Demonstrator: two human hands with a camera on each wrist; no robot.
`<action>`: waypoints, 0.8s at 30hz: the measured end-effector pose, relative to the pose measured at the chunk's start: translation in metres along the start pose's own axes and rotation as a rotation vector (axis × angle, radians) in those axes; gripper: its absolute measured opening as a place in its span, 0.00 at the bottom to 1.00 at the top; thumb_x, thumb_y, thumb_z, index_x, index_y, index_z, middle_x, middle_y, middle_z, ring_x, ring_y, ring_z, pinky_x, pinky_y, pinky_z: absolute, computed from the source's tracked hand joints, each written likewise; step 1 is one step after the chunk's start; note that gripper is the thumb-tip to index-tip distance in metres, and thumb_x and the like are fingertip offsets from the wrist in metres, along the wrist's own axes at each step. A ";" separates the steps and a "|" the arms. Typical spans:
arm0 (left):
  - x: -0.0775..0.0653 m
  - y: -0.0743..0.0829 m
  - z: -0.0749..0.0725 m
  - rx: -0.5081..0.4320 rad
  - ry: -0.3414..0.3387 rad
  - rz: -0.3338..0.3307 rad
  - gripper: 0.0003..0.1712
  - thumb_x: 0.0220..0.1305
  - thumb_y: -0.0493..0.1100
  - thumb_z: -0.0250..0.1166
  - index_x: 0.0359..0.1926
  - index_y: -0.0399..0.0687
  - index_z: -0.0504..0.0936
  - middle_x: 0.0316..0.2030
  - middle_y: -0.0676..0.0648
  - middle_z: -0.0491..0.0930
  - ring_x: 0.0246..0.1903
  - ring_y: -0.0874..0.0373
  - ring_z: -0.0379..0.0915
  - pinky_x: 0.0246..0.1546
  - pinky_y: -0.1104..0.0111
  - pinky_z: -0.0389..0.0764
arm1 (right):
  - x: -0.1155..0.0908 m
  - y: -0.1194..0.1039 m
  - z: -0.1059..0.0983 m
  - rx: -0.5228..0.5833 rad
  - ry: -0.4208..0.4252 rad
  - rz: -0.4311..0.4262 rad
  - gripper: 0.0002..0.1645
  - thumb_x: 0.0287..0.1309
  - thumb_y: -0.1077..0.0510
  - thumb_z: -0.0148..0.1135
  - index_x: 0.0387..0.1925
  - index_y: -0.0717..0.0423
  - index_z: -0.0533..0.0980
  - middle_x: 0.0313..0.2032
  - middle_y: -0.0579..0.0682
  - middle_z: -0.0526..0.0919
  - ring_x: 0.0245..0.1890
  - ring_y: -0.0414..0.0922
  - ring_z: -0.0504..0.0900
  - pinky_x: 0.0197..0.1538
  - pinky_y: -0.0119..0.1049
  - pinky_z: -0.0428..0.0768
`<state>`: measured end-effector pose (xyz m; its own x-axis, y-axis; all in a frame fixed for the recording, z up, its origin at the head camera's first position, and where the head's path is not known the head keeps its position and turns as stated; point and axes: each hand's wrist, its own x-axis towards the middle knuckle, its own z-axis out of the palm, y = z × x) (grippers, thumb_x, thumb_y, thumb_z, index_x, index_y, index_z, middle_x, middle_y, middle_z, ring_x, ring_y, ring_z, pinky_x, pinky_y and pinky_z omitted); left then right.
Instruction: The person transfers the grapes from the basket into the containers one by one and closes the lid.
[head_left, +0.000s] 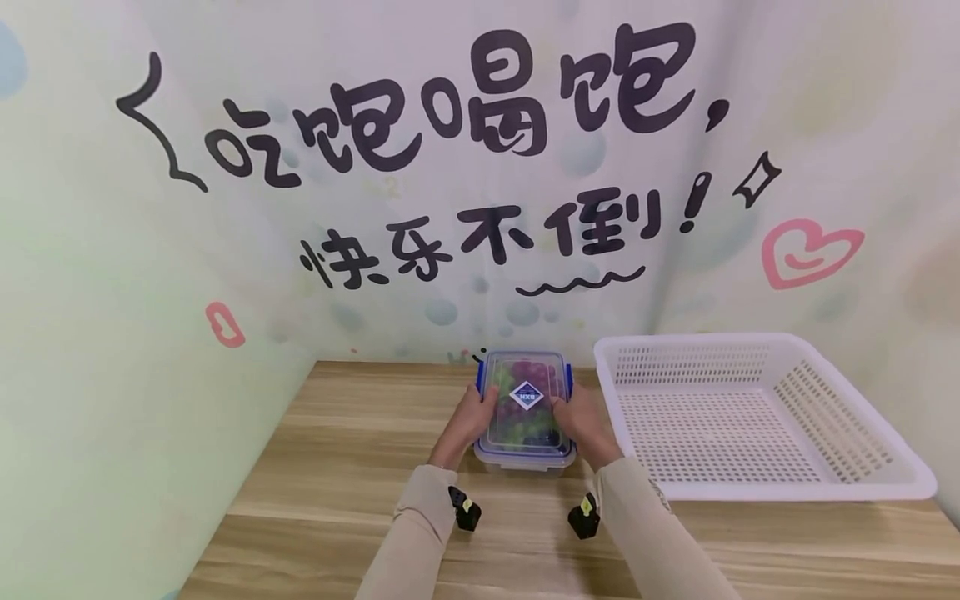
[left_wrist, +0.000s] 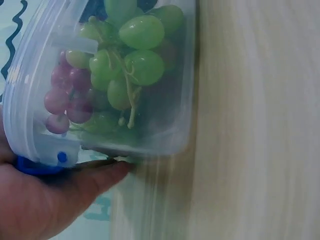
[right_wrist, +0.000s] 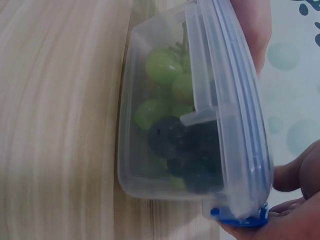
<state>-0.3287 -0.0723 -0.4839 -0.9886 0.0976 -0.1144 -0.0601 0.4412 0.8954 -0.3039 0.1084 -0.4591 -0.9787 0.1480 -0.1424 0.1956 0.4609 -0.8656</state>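
Note:
A clear lidded food container with blue side clips and a diamond-shaped label is at the far middle of the wooden table. Green and red grapes show through its wall in the left wrist view; in the right wrist view, dark grapes sit beside green ones. My left hand holds the container's left side, its thumb at the lid's edge. On the opposite side, my right hand grips it with the thumb on the lid. The container's base is right at the tabletop.
A white perforated plastic basket stands to the right of the container, close to my right forearm. Behind the wood-grain table rises a printed wall covering with large dark lettering.

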 end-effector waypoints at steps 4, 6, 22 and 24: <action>-0.002 0.004 0.000 0.028 0.011 0.008 0.33 0.80 0.50 0.42 0.71 0.25 0.53 0.58 0.27 0.70 0.53 0.43 0.72 0.55 0.48 0.75 | -0.001 -0.004 0.001 -0.106 0.033 -0.011 0.25 0.70 0.61 0.47 0.62 0.74 0.66 0.52 0.70 0.78 0.48 0.57 0.79 0.53 0.54 0.78; -0.002 0.007 0.001 0.038 0.028 0.023 0.31 0.80 0.47 0.42 0.68 0.23 0.56 0.56 0.27 0.71 0.51 0.43 0.72 0.54 0.48 0.76 | -0.001 -0.005 0.001 -0.140 0.048 -0.023 0.24 0.69 0.61 0.48 0.60 0.76 0.68 0.51 0.71 0.79 0.46 0.57 0.79 0.51 0.53 0.78; -0.002 0.006 0.004 -0.010 0.029 0.006 0.31 0.80 0.49 0.42 0.69 0.26 0.56 0.56 0.28 0.72 0.51 0.44 0.74 0.54 0.47 0.76 | 0.001 -0.004 -0.001 -0.026 0.017 0.012 0.25 0.70 0.63 0.47 0.63 0.74 0.65 0.54 0.70 0.77 0.49 0.56 0.77 0.54 0.53 0.78; -0.002 0.006 0.005 -0.008 0.028 0.005 0.31 0.80 0.49 0.42 0.69 0.27 0.56 0.56 0.28 0.72 0.52 0.43 0.74 0.55 0.47 0.76 | 0.000 -0.004 -0.001 -0.017 0.009 0.024 0.26 0.71 0.62 0.47 0.65 0.73 0.64 0.55 0.70 0.76 0.50 0.56 0.77 0.55 0.54 0.77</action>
<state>-0.3267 -0.0657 -0.4803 -0.9924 0.0745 -0.0978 -0.0561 0.4340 0.8992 -0.3050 0.1078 -0.4550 -0.9731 0.1670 -0.1590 0.2204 0.4715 -0.8539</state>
